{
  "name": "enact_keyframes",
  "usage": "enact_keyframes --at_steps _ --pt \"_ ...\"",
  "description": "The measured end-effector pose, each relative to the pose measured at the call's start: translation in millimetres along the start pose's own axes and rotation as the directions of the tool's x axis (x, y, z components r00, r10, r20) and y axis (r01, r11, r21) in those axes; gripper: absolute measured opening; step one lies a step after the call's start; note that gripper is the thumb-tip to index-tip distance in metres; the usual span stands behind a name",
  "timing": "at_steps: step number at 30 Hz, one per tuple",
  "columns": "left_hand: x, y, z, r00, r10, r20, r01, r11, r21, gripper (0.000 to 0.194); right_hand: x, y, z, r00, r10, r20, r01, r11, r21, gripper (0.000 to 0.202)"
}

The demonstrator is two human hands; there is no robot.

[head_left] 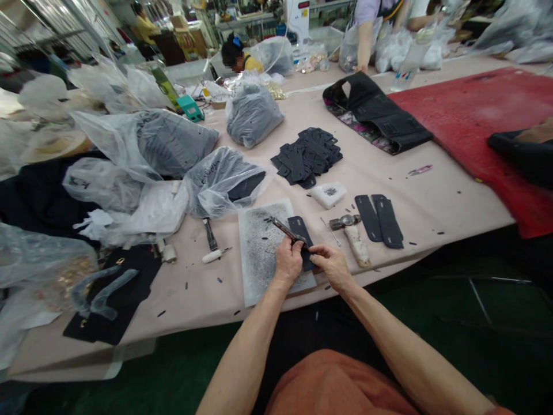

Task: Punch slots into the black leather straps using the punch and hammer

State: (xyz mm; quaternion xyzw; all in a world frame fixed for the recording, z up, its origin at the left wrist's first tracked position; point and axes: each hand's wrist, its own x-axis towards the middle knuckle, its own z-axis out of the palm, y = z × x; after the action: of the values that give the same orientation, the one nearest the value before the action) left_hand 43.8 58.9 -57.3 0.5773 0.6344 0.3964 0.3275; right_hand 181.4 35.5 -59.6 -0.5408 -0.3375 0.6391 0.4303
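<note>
My left hand [288,259] is closed around a slender dark metal punch [285,229], its tip pointing up and left over a speckled white board [250,282]. A black strip with slots [300,227] lies at the board's right edge, under both hands. My right hand [332,264] pinches the near right edge of this strip; its fingertips are close to the left hand. Right of the hands lies a hammer [356,242] with a wrapped handle, beside a thin metal pick [330,231]. Two more black strips [387,222] lie further right.
Behind the board are a white block [328,195] and a pile of black pieces [306,155]. Plastic bags [173,141] crowd the left. A black bag piece [375,112], pink snips [420,170] and a red sheet [488,115] lie right. Co-workers sit and stand beyond.
</note>
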Motion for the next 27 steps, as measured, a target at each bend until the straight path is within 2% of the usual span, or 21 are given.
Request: enact_keyframes --at_steps 4,7,9,13,16,18,21,24,27 --pt "0.1 -0.5 0.6 1.000 0.008 0.002 -0.008 1.000 -0.015 0.015 2.3 6.4 -2.9 0.998 -0.054 -0.025 0.050 0.988 -0.145 0.029" --pt "-0.1 -1.5 0.8 1.000 0.004 0.003 -0.004 1.000 0.015 0.014 7.0 10.9 -7.1 0.988 -0.154 0.018 0.153 0.950 -0.272 0.026" --pt "-0.2 -1.9 0.9 1.000 0.010 0.006 -0.010 1.000 0.026 0.014 9.3 12.7 -8.3 0.985 -0.171 0.034 0.173 0.938 -0.300 0.026" --pt "-0.6 -1.6 2.0 0.999 0.042 0.001 -0.042 0.998 0.050 0.014 1.0 6.8 -8.7 0.996 -0.089 -0.024 0.079 0.963 -0.259 0.028" --pt "-1.6 -1.6 3.2 0.998 0.061 -0.009 -0.060 0.996 0.059 0.014 -19.4 -6.1 -20.5 1.000 0.002 0.018 0.003 0.962 -0.272 0.029" --pt "-2.3 -2.8 3.8 0.998 0.061 -0.006 -0.060 0.997 0.049 0.014 -35.7 -13.4 -39.3 0.998 0.053 0.024 -0.044 0.956 -0.291 0.027" --pt "-2.9 -5.3 4.2 0.999 0.050 0.002 -0.050 0.998 0.030 0.014 -57.3 -12.5 -82.6 0.987 0.110 -0.118 -0.140 0.948 -0.286 0.036" --pt "-2.7 -6.4 3.9 0.999 0.033 0.010 -0.033 0.999 0.002 0.015 -74.6 7.2 -135.5 0.936 0.140 -0.323 -0.231 0.937 -0.263 0.046" --pt "-2.2 -5.1 3.0 0.999 0.033 0.013 -0.032 0.999 -0.027 0.015 -91.4 36.4 -187.5 0.866 0.172 -0.470 -0.345 0.886 -0.311 0.039"
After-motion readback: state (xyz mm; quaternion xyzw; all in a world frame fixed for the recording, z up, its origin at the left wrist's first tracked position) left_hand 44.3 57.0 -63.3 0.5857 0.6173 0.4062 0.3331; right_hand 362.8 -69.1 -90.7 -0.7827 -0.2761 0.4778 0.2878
